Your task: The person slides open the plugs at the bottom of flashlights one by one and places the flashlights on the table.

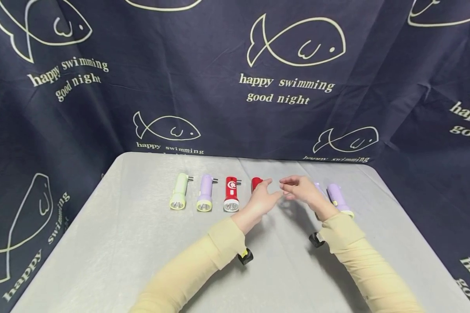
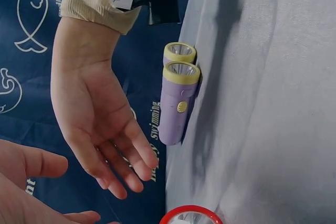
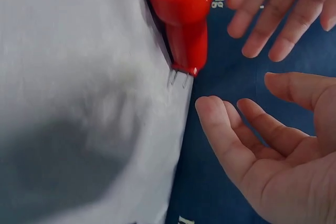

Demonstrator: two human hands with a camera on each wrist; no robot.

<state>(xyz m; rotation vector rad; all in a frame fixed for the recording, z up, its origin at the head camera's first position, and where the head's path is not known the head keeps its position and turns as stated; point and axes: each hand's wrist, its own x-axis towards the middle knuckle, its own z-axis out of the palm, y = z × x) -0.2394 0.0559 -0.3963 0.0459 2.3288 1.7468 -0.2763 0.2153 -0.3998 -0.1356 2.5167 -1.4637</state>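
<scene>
Both hands hover above the table with nothing between their fingers. My left hand (image 1: pixel 261 199) is over a red flashlight (image 1: pixel 255 182) and hides most of it; the right wrist view shows this red flashlight (image 3: pixel 188 38) with two plug prongs at its end. To the right, my right hand (image 1: pixel 304 191) has loosely bent fingers and faces the left. The right wrist view shows a gap between that right hand (image 3: pixel 283 156) and the left hand (image 3: pixel 289 9). Just beyond the right wrist lie two purple flashlights, the nearer one (image 2: pixel 176 103) with a yellow rim and button.
On the left of the row lie a pale green flashlight (image 1: pixel 180 191), a purple flashlight (image 1: pixel 205 193) and a red flashlight (image 1: pixel 231 193) with a white print. A grey cloth covers the table (image 1: pixel 133 226). Behind it hangs a dark blue curtain (image 1: pixel 219 87) printed with fish.
</scene>
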